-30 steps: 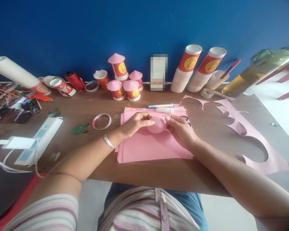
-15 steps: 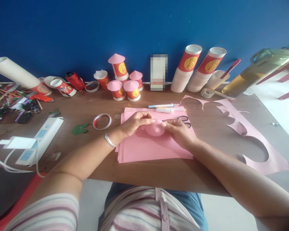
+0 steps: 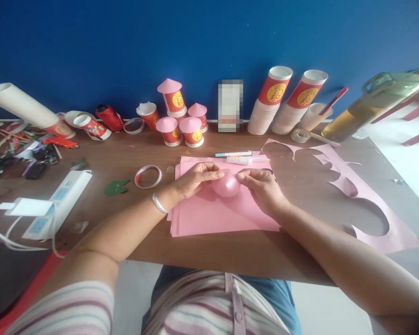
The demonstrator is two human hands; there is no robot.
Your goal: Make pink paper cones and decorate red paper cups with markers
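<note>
From the head camera, both hands meet at the middle of the brown wooden worktop point(image 3: 230, 253). The left hand point(image 3: 195, 179) and the right hand point(image 3: 261, 186) each pinch one edge of a small pink paper cone point(image 3: 226, 185), thumb against fingertips and the other fingers curled in. The cone sits between the two hands, just above a stack of flat pink paper sheets point(image 3: 212, 216) that lies square in front of the person. A silver bracelet point(image 3: 158, 204) circles the left wrist.

Just behind the hands, on the far edge of the stack, lie a white pen with a blue tip point(image 3: 233, 153) and a short white marker point(image 3: 242, 159). Left of the stack lies a white tape ring point(image 3: 147, 176), beside a green paper leaf point(image 3: 115, 187), and further left a white power strip point(image 3: 61, 195) with a plug and cable in it.

Right of the stack spreads a large pink paper sheet with round holes cut out point(image 3: 366, 237).

Along the blue wall point(image 3: 125, 46) stand four small red paper cups topped with pink cone roofs point(image 3: 192, 131), close together. To their right, two tall stacks of red-and-white paper cups point(image 3: 274, 100) lean against the wall. A clear bottle of yellowish liquid point(image 3: 373, 104) stands tilted in the picture at the far right. Craft scraps and more cups crowd the far left corner, too small to tell apart.
</note>
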